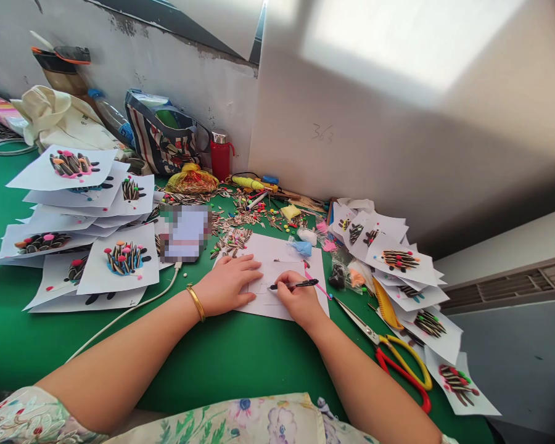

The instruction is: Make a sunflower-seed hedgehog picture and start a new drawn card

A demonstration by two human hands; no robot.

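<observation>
My right hand (pixel 301 301) is closed around a black pen (pixel 300 284), whose tip points left over a small sheet of white paper (pixel 277 271). Thin drawn lines show on the paper near the tip. My left hand (pixel 231 282) lies flat with fingers spread, pressing on the left part of the papers. A larger white sheet (pixel 321 262) lies underneath the small one. Beyond the fingers sits a lump of blue clay (pixel 300 248) in clear wrap, and a pink thin stick (pixel 321 288) pokes out beside my right hand.
Stacked cards with seed-and-clay hedgehogs (pixel 124 259) stand at left, more cards (pixel 400 260) at right. Scissors (pixel 383 342) and a yellow cutter (pixel 387 303) lie right of my hand. Loose seeds (pixel 240 216), a phone (pixel 185 234) with white cable, and a red flask (pixel 221 157) are farther back.
</observation>
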